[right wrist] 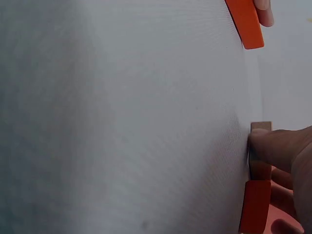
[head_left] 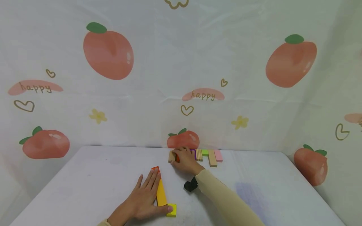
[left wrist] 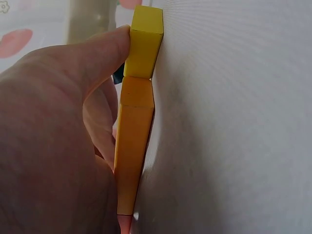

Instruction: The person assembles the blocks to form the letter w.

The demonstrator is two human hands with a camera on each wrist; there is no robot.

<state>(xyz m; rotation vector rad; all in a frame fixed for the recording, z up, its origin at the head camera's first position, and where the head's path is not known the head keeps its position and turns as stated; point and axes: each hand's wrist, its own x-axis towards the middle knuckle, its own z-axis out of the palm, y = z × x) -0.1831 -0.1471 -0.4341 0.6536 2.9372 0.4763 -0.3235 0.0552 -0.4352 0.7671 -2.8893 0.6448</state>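
My left hand (head_left: 145, 199) lies with fingers extended along a line of blocks on the table. Its fingertips rest on a red-orange block (head_left: 155, 168), and the thumb touches a yellow block (head_left: 172, 213) at the near end. Between these two is a longer orange-yellow block (head_left: 161, 194); the left wrist view shows it end to end with the yellow one. Farther back, my right hand (head_left: 185, 160) pinches a plain wooden block (right wrist: 261, 126), thumb on its near side. A red block (right wrist: 256, 207) is right beside that one, partly covered by the hand in the head view.
Right of my right hand, the back row continues with a purple-edged block (head_left: 194, 153), a striped wooden block (head_left: 199, 155), a green block (head_left: 205, 153), a long wooden block (head_left: 212, 158) and a pink block (head_left: 218, 156). A fruit-print curtain (head_left: 152, 103) hangs behind the white table (head_left: 93, 182).
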